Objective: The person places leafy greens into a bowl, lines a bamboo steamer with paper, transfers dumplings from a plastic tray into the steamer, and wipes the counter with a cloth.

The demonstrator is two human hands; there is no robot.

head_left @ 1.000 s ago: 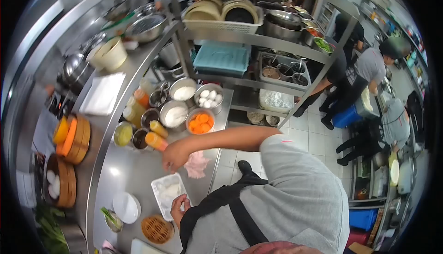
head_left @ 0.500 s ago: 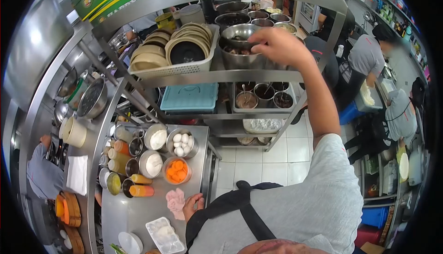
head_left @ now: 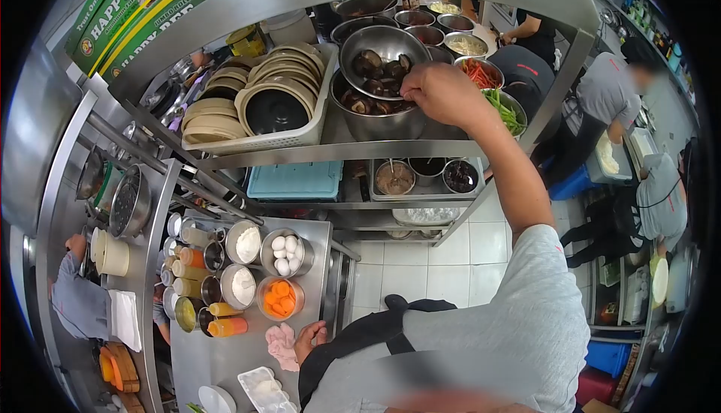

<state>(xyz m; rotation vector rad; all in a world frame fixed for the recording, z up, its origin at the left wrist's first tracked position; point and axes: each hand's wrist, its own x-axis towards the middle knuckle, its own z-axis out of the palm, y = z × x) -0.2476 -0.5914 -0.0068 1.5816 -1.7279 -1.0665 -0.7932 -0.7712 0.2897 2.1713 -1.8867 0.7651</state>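
Observation:
My right hand (head_left: 441,94) reaches up to the top shelf, its fingers closed on the rim of a metal bowl (head_left: 375,49). The bowl is tilted and holds dark mushrooms. Below it stands a metal pot (head_left: 383,125) with more dark pieces inside. My left hand (head_left: 310,339) rests low by my apron, its fingers curled; whether anything is in them is hidden. A pink cloth (head_left: 282,347) lies just left of it on the steel table (head_left: 201,368). Farther down is a white tray (head_left: 264,389) with pale contents.
A white basket (head_left: 319,131) of clay pots stands left of the bowl. Bowls of red strips (head_left: 482,74) and green strips (head_left: 505,112) are at the right. The lower table bears eggs (head_left: 284,254), carrots (head_left: 279,299) and sauce bottles. Co-workers (head_left: 601,94) stand at the right.
My right hand has gone from above the table to the top shelf, and the mushroom bowl is now lifted and tilted. The view has shifted toward the shelf. My left hand stays low.

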